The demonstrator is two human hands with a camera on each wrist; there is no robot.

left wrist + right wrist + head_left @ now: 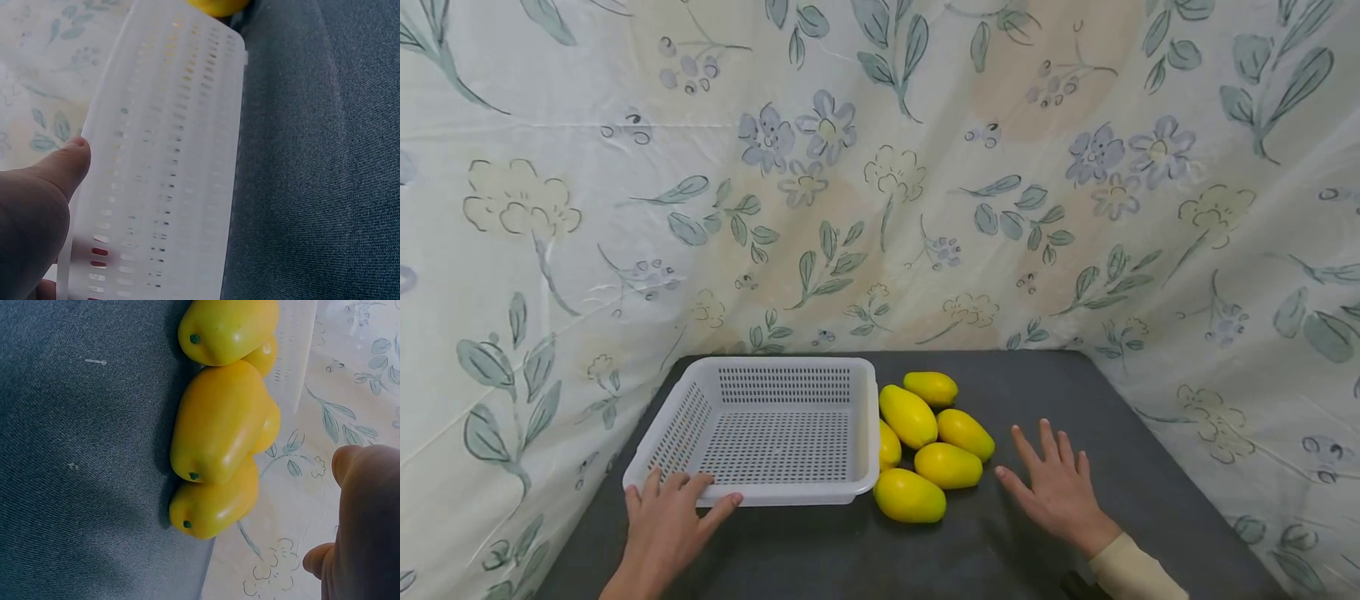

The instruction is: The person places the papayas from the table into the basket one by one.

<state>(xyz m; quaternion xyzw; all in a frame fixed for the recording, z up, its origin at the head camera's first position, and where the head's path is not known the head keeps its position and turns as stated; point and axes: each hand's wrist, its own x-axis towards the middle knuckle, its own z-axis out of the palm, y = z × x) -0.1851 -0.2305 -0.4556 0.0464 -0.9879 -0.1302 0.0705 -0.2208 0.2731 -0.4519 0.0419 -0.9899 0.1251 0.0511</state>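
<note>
At the lower left of the frame, the left hand (664, 525) grips the near rim of the white basket (790, 493) by its left corner; in the left wrist view the thumb lies on the outside of the wall. That grip is well suited to steadying the basket; light pressure should do, as the thin, slotted wall looks likely to flex.

The basket lies left of centre on the dark counter (820, 558). Six yellow fruits (948, 465) cluster just beside its right wall, slightly right of centre, one partly hidden behind the rim. Their smooth, rounded skins could roll, so a fruit on the outer right edge would be easiest to take, with fingers wrapped round its middle.

Farther right, the right hand (1060, 492) is spread, holding nothing, apart from the fruits; a low approach from that side would disturb neighbours least.
</note>
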